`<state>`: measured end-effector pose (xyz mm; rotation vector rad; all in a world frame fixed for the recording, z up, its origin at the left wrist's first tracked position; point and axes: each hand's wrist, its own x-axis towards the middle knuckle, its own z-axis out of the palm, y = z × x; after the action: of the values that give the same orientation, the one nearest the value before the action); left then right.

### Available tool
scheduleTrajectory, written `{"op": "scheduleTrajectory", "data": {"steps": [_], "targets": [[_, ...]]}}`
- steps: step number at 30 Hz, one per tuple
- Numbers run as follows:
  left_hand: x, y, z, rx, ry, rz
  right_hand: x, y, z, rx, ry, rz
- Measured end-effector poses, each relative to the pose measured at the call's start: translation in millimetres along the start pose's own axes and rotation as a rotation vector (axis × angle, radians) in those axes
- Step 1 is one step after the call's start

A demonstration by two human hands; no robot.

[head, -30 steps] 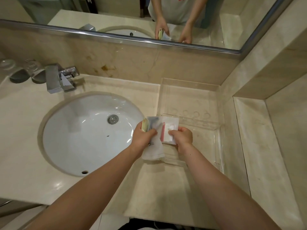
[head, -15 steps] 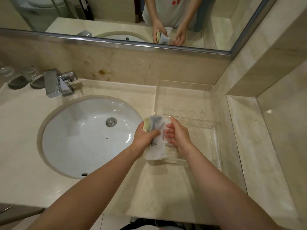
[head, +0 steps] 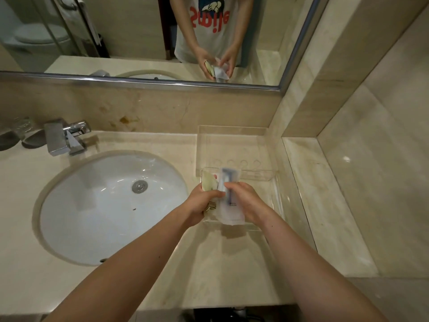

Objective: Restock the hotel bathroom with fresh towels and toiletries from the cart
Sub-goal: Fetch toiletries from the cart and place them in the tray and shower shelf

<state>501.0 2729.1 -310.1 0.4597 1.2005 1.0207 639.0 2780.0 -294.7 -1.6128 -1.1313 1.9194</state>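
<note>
left hand (head: 201,204) clutches sachet bundle (head: 209,185); right hand (head: 251,203) pinches white packet (head: 230,213), likely for clear tray (head: 232,147) at counter's right edge.

Well beyond the fingers (head: 228,190), the mirror (head: 130,31) reflects a white T-shirt (head: 209,26) with two rows of large red letters. Reversed by the glass, they seem to spell "Smile", though not every letter is sure. The white sachet (head: 232,210) pinched in the fingers bears small dark print, too blurred to read.
</note>
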Motion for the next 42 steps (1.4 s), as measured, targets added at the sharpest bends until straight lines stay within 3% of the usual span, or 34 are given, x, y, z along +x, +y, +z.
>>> {"op": "scheduleTrajectory", "data": {"steps": [8,15,23,28,32,38,42], "targets": [[4,5,13,0.078,0.157,0.021,-2,1,-16,-0.019,0.123,-0.074],[13,4,20,0.145,0.195,0.025,-1,-7,-25,-0.08,0.088,-0.053],[26,10,32,0.187,0.317,0.078,15,-28,-37,-0.505,0.142,-0.118],[36,7,32,0.221,0.368,0.067,32,-31,-43,-1.064,0.13,-0.14],[42,1,32,0.252,0.372,0.019,44,-28,-39,-1.377,0.081,-0.161],[48,0,27,0.273,0.375,0.028,66,-23,-30,-1.592,0.025,-0.215],[52,1,25,0.288,0.382,0.037,73,-15,-32,-1.568,0.113,-0.311]]}}
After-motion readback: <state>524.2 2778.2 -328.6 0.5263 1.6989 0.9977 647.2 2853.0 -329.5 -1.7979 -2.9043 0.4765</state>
